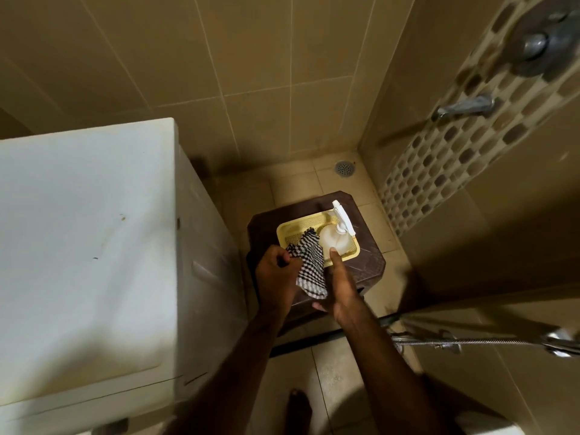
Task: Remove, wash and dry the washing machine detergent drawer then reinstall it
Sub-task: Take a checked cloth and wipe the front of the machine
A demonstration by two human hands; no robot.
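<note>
Directly ahead of both hands, a yellow perforated tray (287,230) sits on a dark brown plastic stool (266,224). Inside the tray stands a pale spray bottle (332,240) with a white trigger head (342,217); the head's long axis runs away from the person and slightly to the left, nozzle at the far end. The bottle occupies the right half of the tray, just beyond the right hand's outstretched finger.

A black-and-white checked cloth (309,267) lies partly in the tray's near-left corner and hangs out over its near edge, between the two hands. Its long axis runs from the tray toward the person.

The left hand (274,271) has its fingers curled, gripping the cloth's left edge. The right hand (340,290) is against the cloth's right and lower side, with one finger extended straight toward the bottle; whether its remaining fingers grasp the cloth cannot be determined, as they are hidden beneath it.

The detergent drawer is not identifiable in this view. The white washing machine (84,227) stands to the left of the left hand, its top facing up.
</note>
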